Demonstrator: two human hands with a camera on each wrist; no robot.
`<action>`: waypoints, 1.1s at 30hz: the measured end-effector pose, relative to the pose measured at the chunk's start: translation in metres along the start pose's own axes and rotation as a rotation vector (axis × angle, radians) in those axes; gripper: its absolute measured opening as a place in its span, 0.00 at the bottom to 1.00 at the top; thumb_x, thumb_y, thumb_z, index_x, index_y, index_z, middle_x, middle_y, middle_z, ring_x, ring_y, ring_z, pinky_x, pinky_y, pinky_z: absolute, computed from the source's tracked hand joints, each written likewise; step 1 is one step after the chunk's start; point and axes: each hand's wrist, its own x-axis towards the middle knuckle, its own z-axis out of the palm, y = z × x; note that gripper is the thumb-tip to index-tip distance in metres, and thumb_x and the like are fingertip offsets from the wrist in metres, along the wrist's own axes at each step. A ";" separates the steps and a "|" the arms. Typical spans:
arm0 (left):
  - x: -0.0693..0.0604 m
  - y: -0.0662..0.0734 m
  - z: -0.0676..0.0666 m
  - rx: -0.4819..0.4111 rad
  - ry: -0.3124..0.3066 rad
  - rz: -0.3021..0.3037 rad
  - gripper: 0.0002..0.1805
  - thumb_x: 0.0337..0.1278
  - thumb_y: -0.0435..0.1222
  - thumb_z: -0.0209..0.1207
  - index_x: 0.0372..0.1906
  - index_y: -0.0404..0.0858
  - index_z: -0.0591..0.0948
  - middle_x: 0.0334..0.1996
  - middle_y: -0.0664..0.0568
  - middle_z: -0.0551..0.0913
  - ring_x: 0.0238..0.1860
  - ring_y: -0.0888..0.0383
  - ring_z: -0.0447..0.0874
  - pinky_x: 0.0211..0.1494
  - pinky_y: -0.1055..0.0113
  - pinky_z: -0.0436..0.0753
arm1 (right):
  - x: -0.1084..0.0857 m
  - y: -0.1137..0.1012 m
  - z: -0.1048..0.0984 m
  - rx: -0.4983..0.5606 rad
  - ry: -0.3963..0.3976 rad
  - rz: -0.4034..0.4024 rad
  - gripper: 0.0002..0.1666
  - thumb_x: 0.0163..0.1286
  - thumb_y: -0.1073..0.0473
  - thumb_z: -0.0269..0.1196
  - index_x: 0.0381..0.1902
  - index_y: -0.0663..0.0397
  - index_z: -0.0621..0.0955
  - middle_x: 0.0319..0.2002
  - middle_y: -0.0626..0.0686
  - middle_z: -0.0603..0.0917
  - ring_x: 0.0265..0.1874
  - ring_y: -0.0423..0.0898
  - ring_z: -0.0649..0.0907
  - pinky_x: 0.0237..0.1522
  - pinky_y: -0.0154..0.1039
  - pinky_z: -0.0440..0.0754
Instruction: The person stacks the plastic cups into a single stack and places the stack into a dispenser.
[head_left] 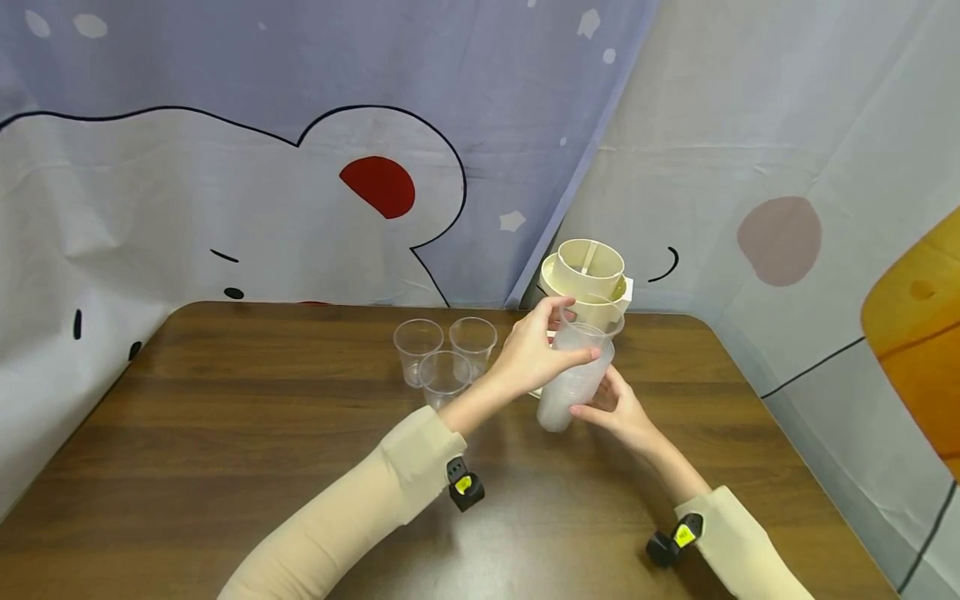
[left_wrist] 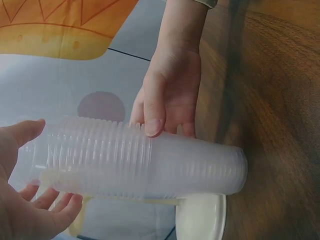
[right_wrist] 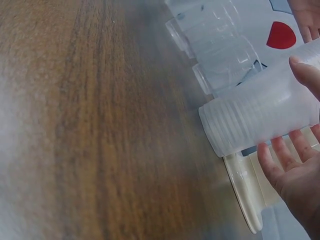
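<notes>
A tall stack of clear plastic cups is held tilted above the table, its closed bases toward the table. My left hand holds the clear plastic cup at the open end, thumb on one side and fingers on the other; that cup sticks out above the rest. Lower down, my right hand grips the stack between thumb and fingers. In the left wrist view the nested rims lie between the two hands. Three separate clear cups stand upright left of the stack, one partly behind my left forearm.
Just behind the stack stands a cream-coloured round holder with an open top, near the table's back edge. The brown wooden table extends left and forward. A printed curtain hangs behind it and along the right side.
</notes>
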 end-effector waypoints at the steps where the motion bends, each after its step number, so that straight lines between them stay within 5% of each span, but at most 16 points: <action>1: 0.000 0.000 0.000 0.009 -0.001 -0.001 0.40 0.47 0.44 0.71 0.66 0.42 0.67 0.57 0.50 0.80 0.56 0.53 0.79 0.55 0.63 0.80 | 0.000 0.000 0.000 0.001 0.000 -0.002 0.46 0.58 0.73 0.65 0.71 0.59 0.56 0.56 0.37 0.76 0.54 0.35 0.79 0.54 0.31 0.79; 9: -0.003 -0.003 0.002 0.070 -0.018 -0.009 0.39 0.48 0.44 0.69 0.66 0.42 0.67 0.60 0.50 0.77 0.57 0.54 0.79 0.58 0.60 0.77 | 0.001 0.000 0.001 0.009 -0.004 -0.004 0.47 0.59 0.73 0.65 0.72 0.57 0.56 0.57 0.37 0.76 0.55 0.34 0.78 0.55 0.30 0.78; 33: -0.008 -0.008 0.006 0.056 -0.058 -0.023 0.40 0.45 0.46 0.70 0.65 0.42 0.68 0.61 0.48 0.76 0.57 0.51 0.77 0.55 0.62 0.79 | -0.001 0.003 0.000 0.015 -0.002 0.005 0.45 0.59 0.72 0.65 0.70 0.56 0.58 0.57 0.37 0.76 0.55 0.34 0.79 0.54 0.30 0.78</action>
